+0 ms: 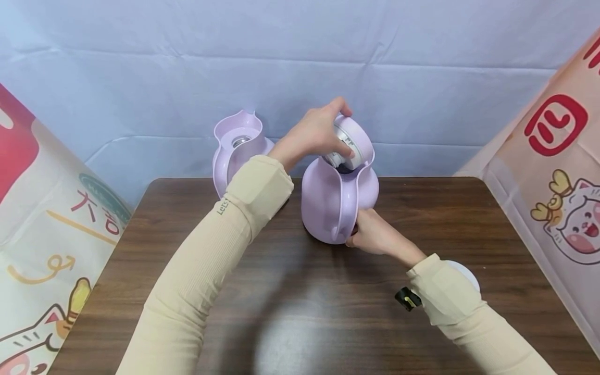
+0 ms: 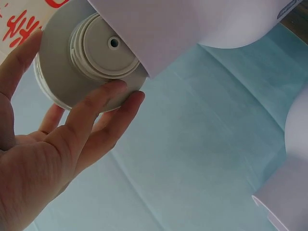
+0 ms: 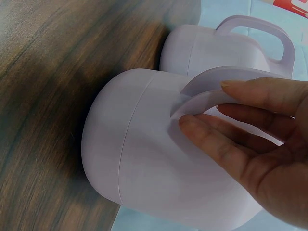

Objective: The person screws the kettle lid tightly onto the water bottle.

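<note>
A lilac thermos jug (image 1: 321, 200) stands on the table with its handle toward me. My left hand (image 1: 321, 127) holds its round lid (image 1: 360, 143) by the rim, tilted at the jug's mouth. In the left wrist view, the lid's pale underside (image 2: 53, 67) shows a ringed plug with a small hole, partly hidden behind the jug's collar. My right hand (image 1: 377, 232) pinches the lower end of the jug handle (image 3: 207, 100) between thumb and fingers. Left of it stands a second lilac jug (image 1: 229, 125) without a lid, its metal-ringed mouth exposed, partly hidden behind my left forearm.
A white round object (image 1: 464, 272) lies on the wooden table (image 1: 375, 338), mostly covered by my right sleeve. A small black device (image 1: 408, 299) sits by the right cuff. Pale cloth (image 1: 187, 94) hangs behind the table, and printed cartoon sheets (image 1: 558, 208) flank both sides.
</note>
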`<state>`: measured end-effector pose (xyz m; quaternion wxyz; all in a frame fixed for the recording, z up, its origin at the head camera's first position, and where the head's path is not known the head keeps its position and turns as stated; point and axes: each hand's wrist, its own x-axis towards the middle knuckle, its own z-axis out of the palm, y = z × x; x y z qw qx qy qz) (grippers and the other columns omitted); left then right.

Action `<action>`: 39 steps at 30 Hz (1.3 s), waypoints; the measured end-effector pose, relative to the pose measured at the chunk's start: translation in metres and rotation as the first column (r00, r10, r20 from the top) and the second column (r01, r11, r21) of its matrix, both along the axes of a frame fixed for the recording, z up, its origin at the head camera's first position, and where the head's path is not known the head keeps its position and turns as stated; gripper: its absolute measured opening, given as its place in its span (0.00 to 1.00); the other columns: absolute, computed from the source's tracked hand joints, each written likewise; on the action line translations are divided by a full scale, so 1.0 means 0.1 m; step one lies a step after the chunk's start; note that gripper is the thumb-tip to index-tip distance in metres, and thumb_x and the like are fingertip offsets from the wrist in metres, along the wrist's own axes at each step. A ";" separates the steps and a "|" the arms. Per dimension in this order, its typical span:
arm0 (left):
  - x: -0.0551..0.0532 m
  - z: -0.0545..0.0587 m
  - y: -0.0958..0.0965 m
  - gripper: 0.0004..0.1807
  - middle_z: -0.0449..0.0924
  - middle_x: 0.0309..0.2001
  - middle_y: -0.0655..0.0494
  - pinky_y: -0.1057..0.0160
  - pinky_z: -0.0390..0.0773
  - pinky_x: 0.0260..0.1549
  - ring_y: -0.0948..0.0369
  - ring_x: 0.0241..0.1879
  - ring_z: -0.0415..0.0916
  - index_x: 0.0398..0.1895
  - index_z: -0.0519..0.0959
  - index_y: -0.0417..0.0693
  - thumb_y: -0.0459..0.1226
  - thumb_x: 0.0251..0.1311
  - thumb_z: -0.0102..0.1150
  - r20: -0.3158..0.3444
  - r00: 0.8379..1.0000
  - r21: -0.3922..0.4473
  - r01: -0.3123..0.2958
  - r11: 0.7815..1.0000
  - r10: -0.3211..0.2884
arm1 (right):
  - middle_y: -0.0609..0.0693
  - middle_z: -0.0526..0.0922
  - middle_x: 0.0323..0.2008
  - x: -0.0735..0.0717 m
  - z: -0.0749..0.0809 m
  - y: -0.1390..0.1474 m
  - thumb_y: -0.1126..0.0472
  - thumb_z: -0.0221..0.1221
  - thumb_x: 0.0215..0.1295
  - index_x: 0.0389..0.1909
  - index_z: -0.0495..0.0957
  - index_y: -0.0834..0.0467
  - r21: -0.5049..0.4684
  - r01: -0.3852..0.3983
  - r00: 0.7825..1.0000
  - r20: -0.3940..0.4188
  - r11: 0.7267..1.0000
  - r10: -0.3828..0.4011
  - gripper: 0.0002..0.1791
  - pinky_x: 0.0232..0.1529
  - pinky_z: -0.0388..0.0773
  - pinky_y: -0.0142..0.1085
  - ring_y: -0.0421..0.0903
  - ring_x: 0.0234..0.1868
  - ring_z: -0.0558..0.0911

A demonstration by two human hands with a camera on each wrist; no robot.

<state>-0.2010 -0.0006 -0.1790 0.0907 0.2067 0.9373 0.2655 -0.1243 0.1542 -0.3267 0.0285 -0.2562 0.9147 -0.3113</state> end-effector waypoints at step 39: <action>-0.06 -0.09 -0.02 0.30 0.67 0.59 0.55 0.64 0.63 0.51 0.59 0.53 0.64 0.55 0.69 0.53 0.43 0.47 0.66 0.014 1.000 -0.109 0.009 0.994 -0.007 | 0.55 0.76 0.30 -0.01 -0.01 0.00 0.77 0.60 0.30 0.34 0.71 0.67 0.005 0.007 1.000 0.000 1.000 -0.007 0.22 0.34 0.69 0.42 0.49 0.31 0.72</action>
